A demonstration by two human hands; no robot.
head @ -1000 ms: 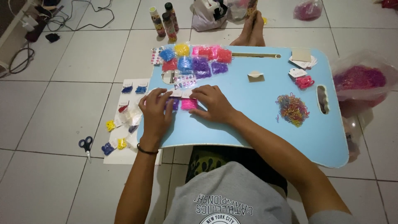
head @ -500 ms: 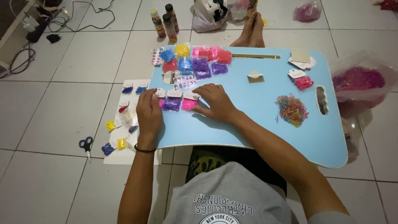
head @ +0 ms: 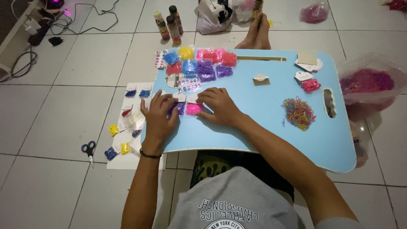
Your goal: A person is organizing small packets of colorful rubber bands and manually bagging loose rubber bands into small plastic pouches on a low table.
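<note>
The left hand [head: 159, 116] lies flat, fingers spread, on the blue bench [head: 263, 123] near its left edge, its fingertips on a purple packet [head: 177, 108]. The right hand [head: 220, 106] lies beside it, fingers loosely curled and pressing down on a pink packet [head: 193, 108]. The two packets sit side by side, touching, left of centre in the frame, each with a white card top; neither hand pinches or lifts anything. Pressing flat like this seems meant to hold the small bags in place and line them up.

Above the hands a cluster of packets [head: 199, 63] in blue, yellow, pink and purple fills the bench's upper left corner, packed close, probably sorted by colour. A loose pile of bands [head: 299, 113] lies right of centre, well apart from the hands, with bare blue surface between. White cards [head: 308, 62] and a pink packet [head: 310, 85] sit at the upper right, near a slot handle [head: 328, 103].

Off the left edge, a white sheet [head: 127, 127] on the floor carries more small packets, just beside the left wrist. Scissors [head: 88, 149] lie on the tiles at lower left. Bottles [head: 167, 21] stand at the top.
</note>
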